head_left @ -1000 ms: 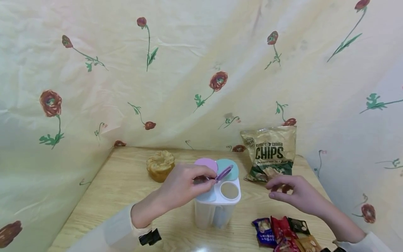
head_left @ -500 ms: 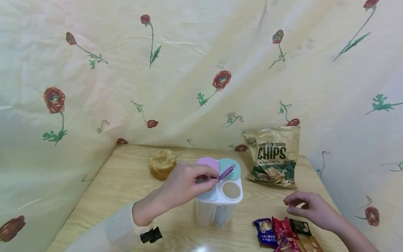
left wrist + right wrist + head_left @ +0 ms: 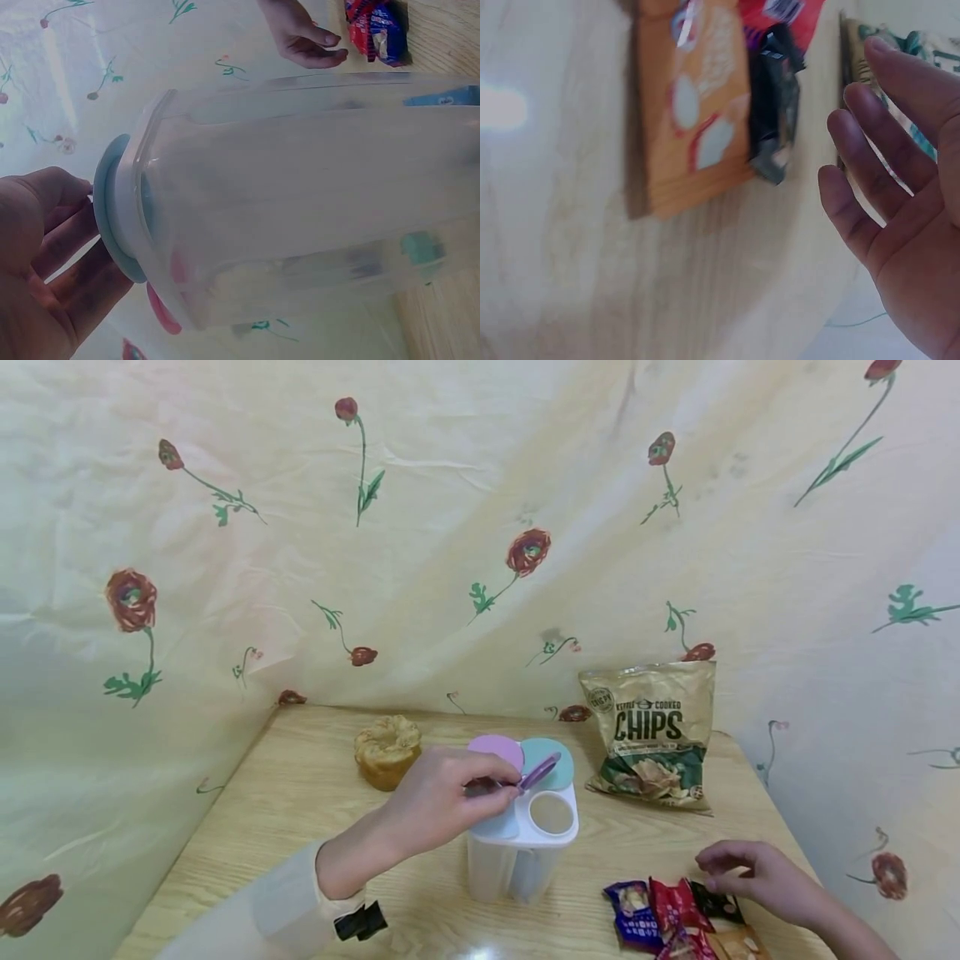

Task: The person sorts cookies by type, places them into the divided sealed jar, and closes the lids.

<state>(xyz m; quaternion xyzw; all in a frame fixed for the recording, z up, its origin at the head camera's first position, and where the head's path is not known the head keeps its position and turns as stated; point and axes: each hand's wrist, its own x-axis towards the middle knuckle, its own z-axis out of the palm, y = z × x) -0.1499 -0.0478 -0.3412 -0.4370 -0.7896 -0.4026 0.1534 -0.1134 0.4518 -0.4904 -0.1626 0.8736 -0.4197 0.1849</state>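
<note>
My left hand pinches a purple lid, tilted up over the top of a clear food storage container. Its white top has one uncovered round opening. Pink-purple, teal and pale blue lids cover the other places, the pale blue one partly behind the hand. A blue packet shows inside the container. With fingers loosely bent and nothing in them, my right hand hovers by the small snack packets: black, orange, red and blue.
A chips bag stands upright at the back right of the wooden table. Behind the left hand sits a round bread loaf. Flowered cloth hangs along the back and sides.
My right hand has moved down and toward the right, from in front of the chips bag to beside the snack packets. The left hand keeps its pinch on the purple lid.
</note>
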